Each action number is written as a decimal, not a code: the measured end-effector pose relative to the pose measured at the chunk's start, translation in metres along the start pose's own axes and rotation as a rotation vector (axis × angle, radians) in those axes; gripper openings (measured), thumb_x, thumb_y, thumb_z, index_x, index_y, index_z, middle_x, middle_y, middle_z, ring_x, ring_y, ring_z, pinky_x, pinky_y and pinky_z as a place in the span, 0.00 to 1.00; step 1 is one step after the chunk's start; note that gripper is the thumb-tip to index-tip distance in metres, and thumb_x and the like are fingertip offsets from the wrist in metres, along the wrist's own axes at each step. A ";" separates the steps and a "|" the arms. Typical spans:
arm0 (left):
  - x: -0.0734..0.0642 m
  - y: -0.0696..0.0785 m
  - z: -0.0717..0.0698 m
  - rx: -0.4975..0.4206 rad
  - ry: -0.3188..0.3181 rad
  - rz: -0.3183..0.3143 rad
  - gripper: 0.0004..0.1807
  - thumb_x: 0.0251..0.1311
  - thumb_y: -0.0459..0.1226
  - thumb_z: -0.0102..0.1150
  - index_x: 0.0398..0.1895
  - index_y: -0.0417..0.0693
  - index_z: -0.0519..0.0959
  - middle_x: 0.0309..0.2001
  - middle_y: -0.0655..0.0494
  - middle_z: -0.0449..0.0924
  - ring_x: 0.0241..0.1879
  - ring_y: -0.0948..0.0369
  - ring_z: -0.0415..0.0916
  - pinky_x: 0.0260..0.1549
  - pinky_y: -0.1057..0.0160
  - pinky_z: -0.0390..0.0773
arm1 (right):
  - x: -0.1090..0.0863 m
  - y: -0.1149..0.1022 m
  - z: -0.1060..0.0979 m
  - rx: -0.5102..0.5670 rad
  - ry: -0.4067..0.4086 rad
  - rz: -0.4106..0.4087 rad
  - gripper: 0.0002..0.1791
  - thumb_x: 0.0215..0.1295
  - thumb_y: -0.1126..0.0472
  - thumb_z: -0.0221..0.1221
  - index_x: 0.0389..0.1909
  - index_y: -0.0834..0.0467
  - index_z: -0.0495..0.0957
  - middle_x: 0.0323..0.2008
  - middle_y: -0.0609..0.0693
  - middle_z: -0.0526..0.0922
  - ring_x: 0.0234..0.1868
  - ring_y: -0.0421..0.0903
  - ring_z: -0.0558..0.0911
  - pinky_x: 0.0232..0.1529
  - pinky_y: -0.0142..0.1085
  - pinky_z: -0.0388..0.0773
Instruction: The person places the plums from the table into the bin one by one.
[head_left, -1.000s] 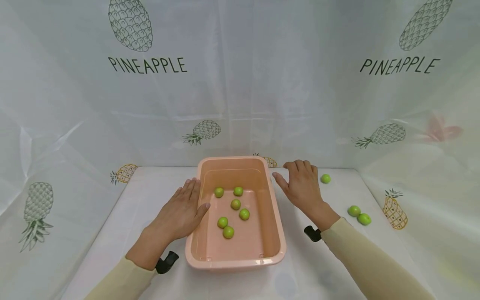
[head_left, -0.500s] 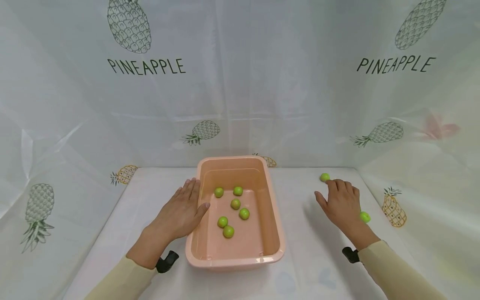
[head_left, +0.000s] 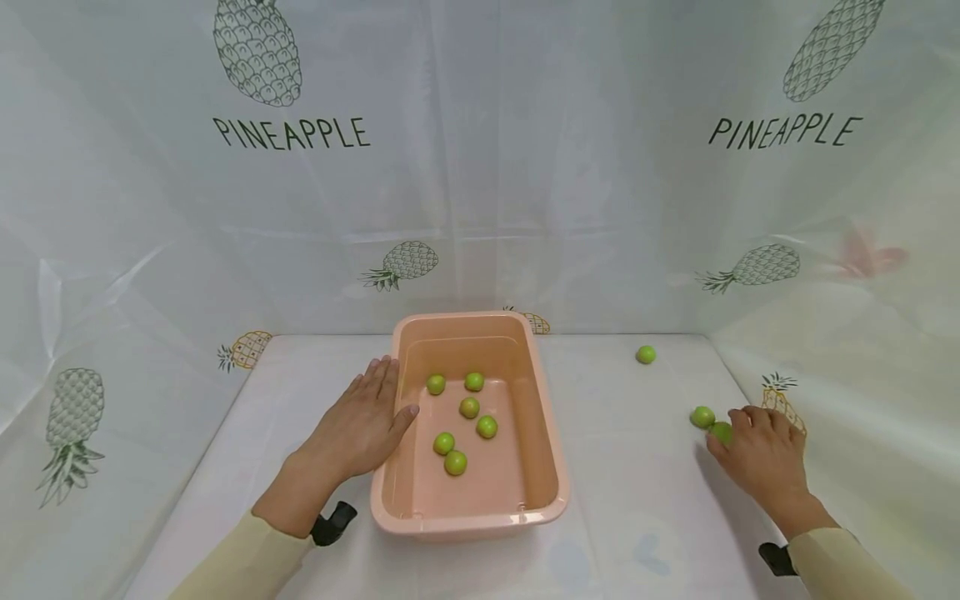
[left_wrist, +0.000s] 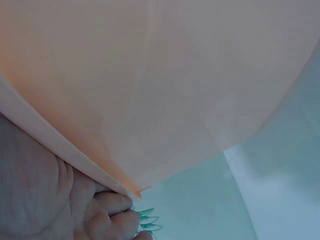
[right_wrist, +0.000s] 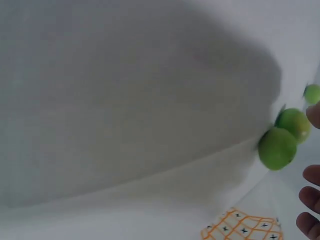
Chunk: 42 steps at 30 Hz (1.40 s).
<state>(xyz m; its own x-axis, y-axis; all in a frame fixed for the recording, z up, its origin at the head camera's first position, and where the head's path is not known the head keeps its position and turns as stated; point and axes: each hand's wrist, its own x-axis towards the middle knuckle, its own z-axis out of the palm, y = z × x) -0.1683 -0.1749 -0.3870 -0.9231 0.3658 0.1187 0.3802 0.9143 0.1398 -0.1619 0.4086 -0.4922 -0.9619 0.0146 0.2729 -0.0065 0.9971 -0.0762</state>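
A pale curtain (head_left: 487, 183) printed with pineapples hangs behind a white table (head_left: 615, 475). Your left hand (head_left: 356, 425) lies flat along the bin's (head_left: 468, 527) left rim, fingers straight, thumb over the edge, gripping nothing. Six green fruits (head_left: 469, 407) sit inside. Your right hand (head_left: 767, 454), fingers parted and holding nothing, is much the nearer to the near fruit (head_left: 722, 430), round, with no clear long axis, just ahead and left, by your thumb. Its neighbour (head_left: 702, 417) touches it, farther left; a third fruit (head_left: 646, 355) lies apart, toward the back.
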 end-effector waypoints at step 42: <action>0.001 -0.003 0.002 0.000 -0.005 0.001 0.42 0.74 0.55 0.39 0.73 0.28 0.48 0.74 0.34 0.48 0.73 0.43 0.44 0.68 0.45 0.53 | -0.007 -0.020 0.020 0.013 0.074 -0.070 0.27 0.49 0.47 0.67 0.37 0.65 0.71 0.41 0.67 0.70 0.46 0.70 0.63 0.38 0.65 0.58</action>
<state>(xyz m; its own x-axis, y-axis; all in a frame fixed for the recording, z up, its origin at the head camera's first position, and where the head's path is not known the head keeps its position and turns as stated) -0.1707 -0.1763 -0.3890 -0.9231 0.3672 0.1141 0.3808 0.9141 0.1393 -0.1602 0.3872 -0.5117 -0.9360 -0.0496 0.3484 -0.0773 0.9948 -0.0662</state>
